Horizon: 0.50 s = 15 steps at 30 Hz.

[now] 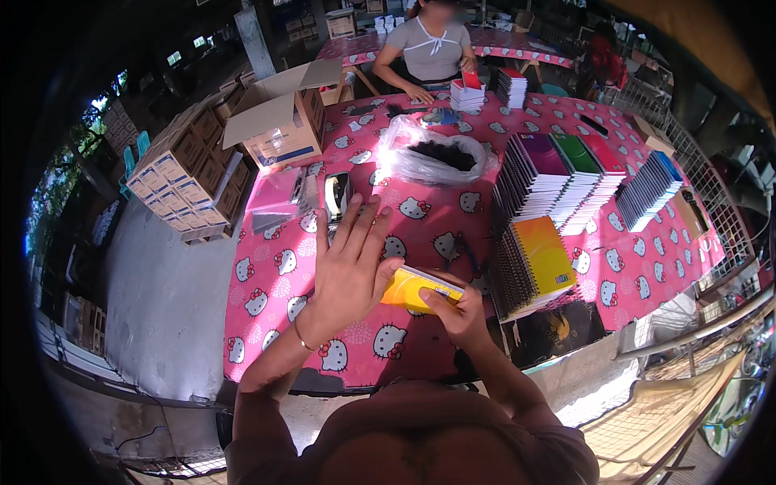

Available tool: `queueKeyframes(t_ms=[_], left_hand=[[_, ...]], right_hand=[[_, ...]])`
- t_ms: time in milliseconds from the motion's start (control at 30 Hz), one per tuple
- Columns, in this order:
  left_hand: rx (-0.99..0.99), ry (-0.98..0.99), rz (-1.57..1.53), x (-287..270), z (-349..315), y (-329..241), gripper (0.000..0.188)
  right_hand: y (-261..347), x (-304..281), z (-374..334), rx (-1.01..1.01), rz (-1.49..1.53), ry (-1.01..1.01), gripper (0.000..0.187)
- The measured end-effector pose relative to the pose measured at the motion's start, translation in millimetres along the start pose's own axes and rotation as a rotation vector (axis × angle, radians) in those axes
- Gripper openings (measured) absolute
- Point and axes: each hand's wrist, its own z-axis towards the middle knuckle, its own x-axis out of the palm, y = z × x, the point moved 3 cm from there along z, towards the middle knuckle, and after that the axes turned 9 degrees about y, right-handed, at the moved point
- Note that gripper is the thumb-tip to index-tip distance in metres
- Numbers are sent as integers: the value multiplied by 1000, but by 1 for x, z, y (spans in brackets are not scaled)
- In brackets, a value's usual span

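Note:
A small yellow notebook is gripped in my right hand, whose thumb presses on its cover. My left hand is spread with its fingers stretched out, pointing away over the table, and its thumb is at the notebook's left end. Just right of my right hand stands a pile of yellow spiral notebooks. Behind it are piles of purple, green and red notebooks. Beyond my left fingertips sits what looks like a tape dispenser.
A pink patterned cloth covers the table. On it lie a clear bag of black items, pink plastic packs and blue-topped notebooks. An open carton and stacked boxes stand left. Across the table, a person handles red-topped notebooks.

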Motion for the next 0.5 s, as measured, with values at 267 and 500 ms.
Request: queueKeyframes(t_ms=[267, 500], left_hand=[[175, 34, -241, -17, -1, 5, 19], [45, 56, 76, -2, -9, -20, 63]], right_hand=[[17, -16, -2, 27, -139, 112, 32], [17, -11, -2, -65, -45, 30, 33]])
